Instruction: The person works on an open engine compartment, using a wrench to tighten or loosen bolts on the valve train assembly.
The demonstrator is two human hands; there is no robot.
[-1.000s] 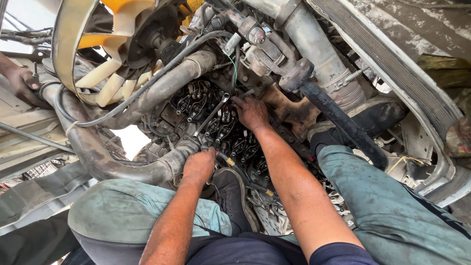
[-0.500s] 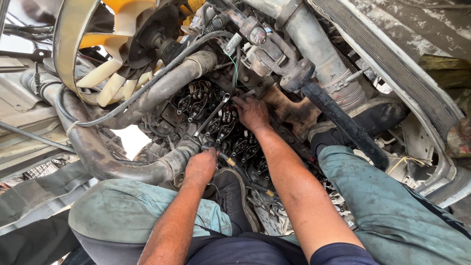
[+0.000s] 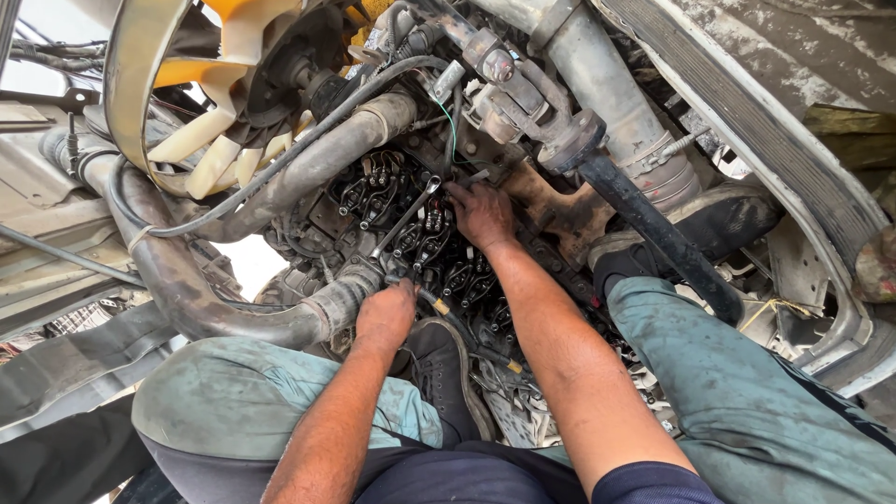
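Note:
I look down into an open engine with its oily black rocker arms [image 3: 392, 191] exposed. My left hand [image 3: 385, 315] grips the lower end of a long silver wrench [image 3: 407, 217], which slants up to the right across the rocker arms. My right hand [image 3: 481, 213] rests fingers-down on the engine top just right of the wrench's upper end; whether it holds anything is hidden. Both forearms reach forward between my knees in grimy green trousers.
A yellowish fan [image 3: 219, 140] with its shroud sits at upper left. A thick grey hose [image 3: 201, 299] curves below it. A large metal pipe [image 3: 607, 103] and black hose [image 3: 653, 233] run on the right. My black shoes [image 3: 443, 373] rest against the engine.
The view has shifted slightly. A person's hand seen at the far left one second ago is gone. My hands stay in the same places on the engine.

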